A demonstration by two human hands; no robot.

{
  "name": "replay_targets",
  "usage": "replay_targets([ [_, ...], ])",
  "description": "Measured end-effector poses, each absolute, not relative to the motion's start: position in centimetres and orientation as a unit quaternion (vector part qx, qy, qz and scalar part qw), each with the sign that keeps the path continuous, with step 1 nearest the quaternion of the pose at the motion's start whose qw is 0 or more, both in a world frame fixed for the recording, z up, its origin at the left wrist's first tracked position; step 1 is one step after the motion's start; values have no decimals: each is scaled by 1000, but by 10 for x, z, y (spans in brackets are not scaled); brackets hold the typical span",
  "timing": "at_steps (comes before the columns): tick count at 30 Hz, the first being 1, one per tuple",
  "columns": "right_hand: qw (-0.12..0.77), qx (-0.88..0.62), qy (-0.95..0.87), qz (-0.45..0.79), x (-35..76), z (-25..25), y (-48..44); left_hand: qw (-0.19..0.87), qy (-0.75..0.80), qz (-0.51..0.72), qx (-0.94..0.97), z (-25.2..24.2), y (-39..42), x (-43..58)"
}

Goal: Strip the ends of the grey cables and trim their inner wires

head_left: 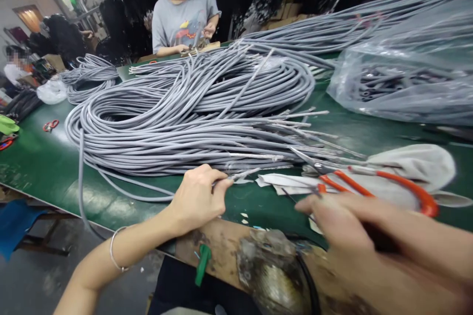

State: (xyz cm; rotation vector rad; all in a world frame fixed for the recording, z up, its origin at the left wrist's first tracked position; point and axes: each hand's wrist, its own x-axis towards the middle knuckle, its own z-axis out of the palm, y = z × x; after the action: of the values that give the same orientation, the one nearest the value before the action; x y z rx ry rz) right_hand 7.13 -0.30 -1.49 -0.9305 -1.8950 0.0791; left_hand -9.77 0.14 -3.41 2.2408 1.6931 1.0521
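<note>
My left hand (197,197) is closed in a pinch on the end of a grey cable (240,174) at the near edge of the green table (44,167). That cable belongs to a big heap of grey cables (192,108) coiled across the table. My right hand (354,226) is close to the camera and blurred, fingers stretched toward orange-handled scissors (354,179). The scissors lie beside white paper scraps (284,182) and a pale cloth (417,167), and the fingers look free of them.
A clear plastic bag (406,78) of cables lies at the right. Another person in a grey T-shirt (183,19) works at the far side. More cable coils (90,71) and small red scissors (50,125) sit at the left. A worn wooden block (236,251) juts from the near edge.
</note>
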Motion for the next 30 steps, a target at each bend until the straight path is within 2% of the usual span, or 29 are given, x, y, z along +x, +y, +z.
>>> replay_targets([
  [5,490,-325,-809,9,62,-26,13,192,573,420,677,-22,0,-97],
  [9,490,-332,-806,9,54,-34,17,227,565,422,672,-18,-4,-96],
  [16,482,-341,-807,6,54,-36,17,212,558,416,687,-19,-6,-94],
  [23,487,-349,-800,24,56,-34,15,110,516,438,728,-20,-8,-90],
  [30,502,-347,-792,23,57,-30,13,149,553,447,687,-18,-7,-94],
])
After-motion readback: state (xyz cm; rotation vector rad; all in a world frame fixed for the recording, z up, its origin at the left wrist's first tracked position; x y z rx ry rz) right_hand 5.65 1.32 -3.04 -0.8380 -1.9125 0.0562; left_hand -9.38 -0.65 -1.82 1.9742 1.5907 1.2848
